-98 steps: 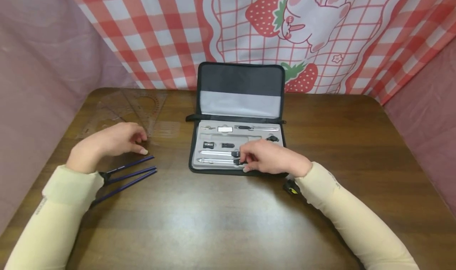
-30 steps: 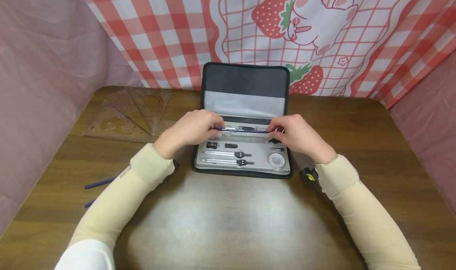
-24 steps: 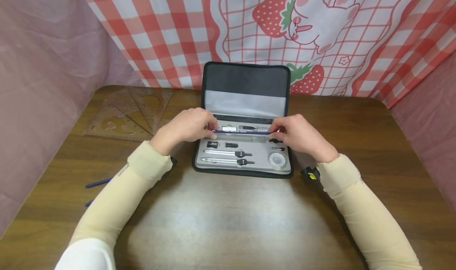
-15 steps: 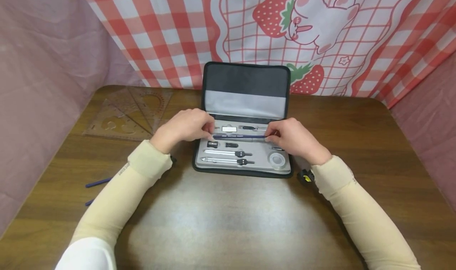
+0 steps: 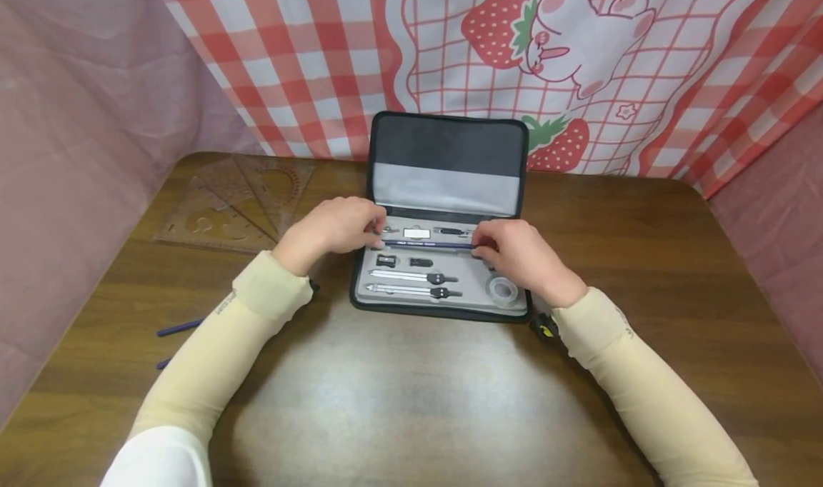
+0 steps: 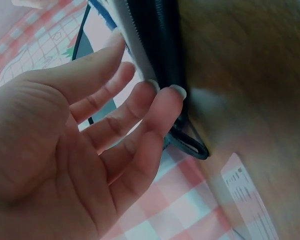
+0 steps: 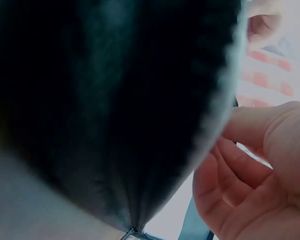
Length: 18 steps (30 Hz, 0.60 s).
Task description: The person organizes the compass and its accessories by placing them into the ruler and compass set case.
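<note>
A dark blue pencil (image 5: pixel 427 244) lies across the long slot in the grey tray of an unzipped black geometry-set case (image 5: pixel 440 314). At the pencil's left end is my left hand (image 5: pixel 343 224); its thumb touches the pencil while the other fingers stay loosely bent and apart in the left wrist view. My right hand (image 5: pixel 517 255) pinches the right end between thumb and index finger; in the right wrist view the case edge hides those tips. Around the pencil sit an eraser (image 5: pixel 416 233), a sharpener (image 5: pixel 386 260) and two silver compasses (image 5: pixel 411 278).
Clear set squares and a protractor (image 5: pixel 221 219) lie at the back left of the table. Two more blue pencils (image 5: pixel 180 328) stick out from under my left sleeve. The case lid (image 5: pixel 448 144) stands upright before a checked curtain (image 5: pixel 289 51).
Earlier the pencils lay by my left wrist and my right hand was in the case. One pencil then came over the tray between both hands and has lowered toward the slot.
</note>
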{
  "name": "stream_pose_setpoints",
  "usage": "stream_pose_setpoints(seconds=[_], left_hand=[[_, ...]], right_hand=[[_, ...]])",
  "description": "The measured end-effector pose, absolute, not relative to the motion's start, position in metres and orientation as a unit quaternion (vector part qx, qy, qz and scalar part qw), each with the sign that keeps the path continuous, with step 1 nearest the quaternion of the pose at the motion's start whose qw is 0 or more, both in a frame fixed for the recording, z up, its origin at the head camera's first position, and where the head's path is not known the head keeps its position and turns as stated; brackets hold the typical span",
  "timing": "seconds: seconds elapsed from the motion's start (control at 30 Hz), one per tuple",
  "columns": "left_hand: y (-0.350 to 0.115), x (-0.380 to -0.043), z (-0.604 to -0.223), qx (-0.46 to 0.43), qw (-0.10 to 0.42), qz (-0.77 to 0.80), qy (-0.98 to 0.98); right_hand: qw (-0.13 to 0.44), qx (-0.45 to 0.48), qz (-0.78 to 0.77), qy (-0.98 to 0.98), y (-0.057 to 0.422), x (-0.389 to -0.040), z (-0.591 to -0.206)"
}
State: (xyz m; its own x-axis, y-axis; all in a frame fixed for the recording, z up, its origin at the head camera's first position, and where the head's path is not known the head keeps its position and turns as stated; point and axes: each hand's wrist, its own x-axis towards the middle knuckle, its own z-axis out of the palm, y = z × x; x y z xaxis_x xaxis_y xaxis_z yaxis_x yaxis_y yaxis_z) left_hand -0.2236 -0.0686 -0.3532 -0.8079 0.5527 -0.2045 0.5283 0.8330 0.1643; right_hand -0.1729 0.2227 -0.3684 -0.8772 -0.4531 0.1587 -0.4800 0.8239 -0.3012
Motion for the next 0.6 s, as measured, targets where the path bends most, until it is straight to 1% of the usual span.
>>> stream_pose_setpoints(seconds=[0.13, 0.2, 0.37, 0.6], left_hand=[[-0.0666, -0.2236, -0.356, 0.288, 0.107, 0.037, 0.951], [-0.0662, -0.2237, -0.357, 0.288, 0.103, 0.034, 0.952], [-0.0658, -0.2232, -0.3576, 0.28, 0.103, 0.032, 0.954], [-0.0647, -0.2218, -0.3573, 0.278, 0.105, 0.036, 0.954]], right_hand=[[0.058, 0.259, 0.162, -0.95, 0.2233, -0.1731, -0.3691], [0.057, 0.262, 0.158, -0.95, 0.2233, -0.1731, -0.3685], [0.031, 0.274, 0.149, -0.949, 0.225, -0.1727, -0.3646], [-0.015, 0.331, 0.12, -0.936, 0.2322, -0.1722, -0.361]])
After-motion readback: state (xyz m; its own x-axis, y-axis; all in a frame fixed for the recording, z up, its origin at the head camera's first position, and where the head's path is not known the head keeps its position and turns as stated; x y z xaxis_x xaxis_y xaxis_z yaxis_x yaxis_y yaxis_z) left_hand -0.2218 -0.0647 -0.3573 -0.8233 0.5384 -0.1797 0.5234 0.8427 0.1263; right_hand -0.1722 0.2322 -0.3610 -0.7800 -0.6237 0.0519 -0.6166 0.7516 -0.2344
